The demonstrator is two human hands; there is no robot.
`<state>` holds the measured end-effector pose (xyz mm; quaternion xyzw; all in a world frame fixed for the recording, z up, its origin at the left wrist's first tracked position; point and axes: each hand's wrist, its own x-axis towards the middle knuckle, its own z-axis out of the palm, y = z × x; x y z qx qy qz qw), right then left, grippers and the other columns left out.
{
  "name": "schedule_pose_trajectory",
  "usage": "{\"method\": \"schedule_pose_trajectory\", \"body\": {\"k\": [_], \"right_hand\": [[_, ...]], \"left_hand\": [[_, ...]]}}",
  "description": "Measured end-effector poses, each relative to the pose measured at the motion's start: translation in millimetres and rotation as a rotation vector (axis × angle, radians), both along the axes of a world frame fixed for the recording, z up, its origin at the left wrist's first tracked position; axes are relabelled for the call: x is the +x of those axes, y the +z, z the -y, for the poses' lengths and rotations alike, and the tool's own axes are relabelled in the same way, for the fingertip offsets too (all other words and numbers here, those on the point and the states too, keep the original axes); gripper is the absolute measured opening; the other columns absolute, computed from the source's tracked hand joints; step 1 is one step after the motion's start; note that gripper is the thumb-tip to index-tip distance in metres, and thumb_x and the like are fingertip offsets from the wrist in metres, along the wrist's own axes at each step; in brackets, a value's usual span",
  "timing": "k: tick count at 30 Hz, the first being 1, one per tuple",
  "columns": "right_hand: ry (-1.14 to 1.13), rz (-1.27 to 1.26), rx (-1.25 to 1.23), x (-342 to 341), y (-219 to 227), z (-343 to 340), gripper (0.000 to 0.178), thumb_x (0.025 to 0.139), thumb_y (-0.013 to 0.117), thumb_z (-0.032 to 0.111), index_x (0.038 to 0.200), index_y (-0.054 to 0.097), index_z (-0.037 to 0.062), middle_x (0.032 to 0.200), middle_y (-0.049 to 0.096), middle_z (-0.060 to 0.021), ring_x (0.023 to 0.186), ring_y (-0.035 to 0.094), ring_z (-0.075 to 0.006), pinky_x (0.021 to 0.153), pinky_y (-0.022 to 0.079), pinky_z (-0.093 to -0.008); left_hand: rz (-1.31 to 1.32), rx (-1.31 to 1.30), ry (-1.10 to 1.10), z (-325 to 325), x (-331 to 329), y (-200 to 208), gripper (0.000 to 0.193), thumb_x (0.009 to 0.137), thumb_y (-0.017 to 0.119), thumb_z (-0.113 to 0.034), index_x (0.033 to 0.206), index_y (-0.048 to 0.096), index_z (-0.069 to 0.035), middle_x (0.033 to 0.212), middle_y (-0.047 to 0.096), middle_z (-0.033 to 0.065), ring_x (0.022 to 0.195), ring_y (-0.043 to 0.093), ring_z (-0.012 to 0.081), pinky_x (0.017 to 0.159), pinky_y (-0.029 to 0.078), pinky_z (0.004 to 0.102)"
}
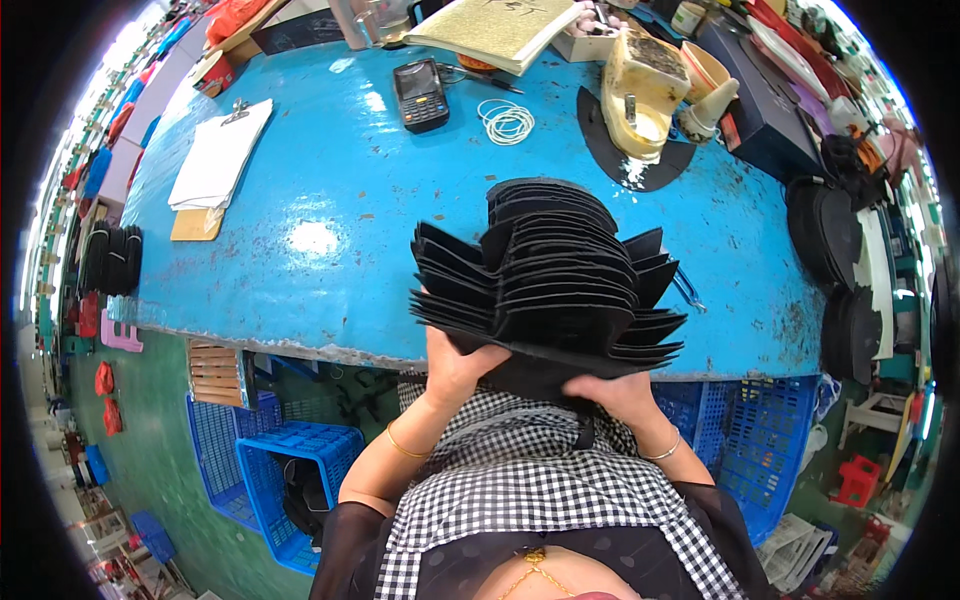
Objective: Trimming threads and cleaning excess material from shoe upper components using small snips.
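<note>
A thick stack of black cut pieces (560, 270), fabric-like and with winged sides, stands at the table's near edge in front of me. Its layers fan apart along the left and right sides. My left hand (458, 365) grips the lower left of the stack, thumb on the near face and fingers hidden behind it. At the lower right, my right hand (612, 393) holds the same stack, its thumb pressed to the near face and its other fingers mostly out of sight. A slim blue-handled tool (688, 290) lies just right of the stack, partly covered by it.
On the blue table (330, 180) lie a clipboard with white paper (222, 155), a handheld scanner (420, 95) and a coil of white cord (508, 122). A stained yellowish container (645, 90) sits on a black disc (665, 180). Blue crates (300, 435) stand below.
</note>
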<state>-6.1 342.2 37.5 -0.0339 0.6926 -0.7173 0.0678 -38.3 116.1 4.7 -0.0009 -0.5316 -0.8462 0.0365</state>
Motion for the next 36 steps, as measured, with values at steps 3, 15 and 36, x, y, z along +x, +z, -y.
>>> {"method": "schedule_pose_trajectory", "body": {"k": [3,15,36], "right_hand": [[-0.001,-0.024,0.008,-11.1,21.8,4.1,0.043,0.070,0.090,0.008,0.106,0.068,-0.0024,0.107,0.071,-0.0084,0.102,0.065,-0.0176,0.091,0.051,-0.0363],[-0.085,-0.070,0.096,-20.4,14.4,-6.1,0.083,0.068,0.084,-0.001,0.140,0.043,0.0014,0.134,0.055,-0.0111,0.117,0.055,-0.0237,0.105,0.042,-0.0374],[-0.064,0.010,-0.038,-49.8,58.1,-12.1,0.059,0.080,0.080,0.013,0.129,0.051,-0.0047,0.118,0.064,-0.0108,0.107,0.062,-0.0179,0.095,0.050,-0.0335]], "left_hand": [[0.008,-0.091,-0.076,1.5,4.0,46.6,0.053,0.065,0.081,0.004,0.114,0.061,0.003,0.107,0.066,0.0071,0.096,0.064,0.0176,0.090,0.051,0.0320],[0.023,-0.226,-0.134,20.4,-6.8,30.9,0.065,0.060,0.082,0.010,0.120,0.060,0.000,0.118,0.064,0.0073,0.109,0.060,0.0173,0.091,0.052,0.0310],[-0.128,-0.417,-0.167,34.1,-22.3,68.9,0.090,0.080,0.081,-0.014,0.147,0.023,0.003,0.127,0.055,0.0166,0.115,0.058,0.0226,0.099,0.047,0.0367]]}}
